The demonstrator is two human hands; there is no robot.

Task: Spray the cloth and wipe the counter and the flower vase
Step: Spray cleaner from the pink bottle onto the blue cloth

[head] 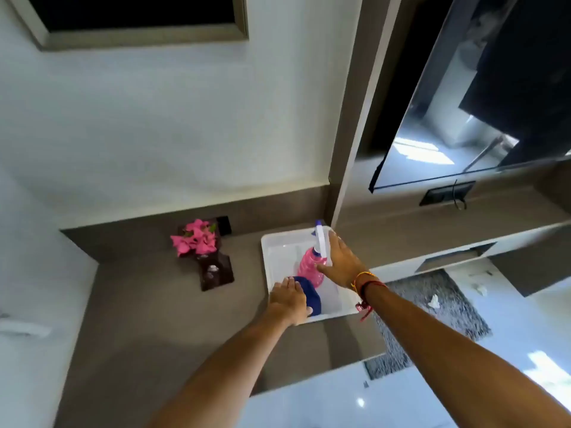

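A white tray (279, 242) rests on the brown counter (160, 319). Inside it stands a pink spray bottle (309, 265) with a white and blue trigger head, and a folded blue cloth (310, 293) lies at the tray's near edge. My right hand (340, 261) is spread against the bottle's neck and head, fingers not closed around it. My left hand (289, 299) lies flat over the blue cloth, touching it. A dark brown vase (214, 270) with pink flowers (194, 237) stands on the counter to the left of the tray.
A white wall rises behind the counter, with a dark framed panel at the top left. A black television (482, 97) hangs at the right above a wall socket (446, 193). A grey speckled rug (432, 310) lies on the white floor below.
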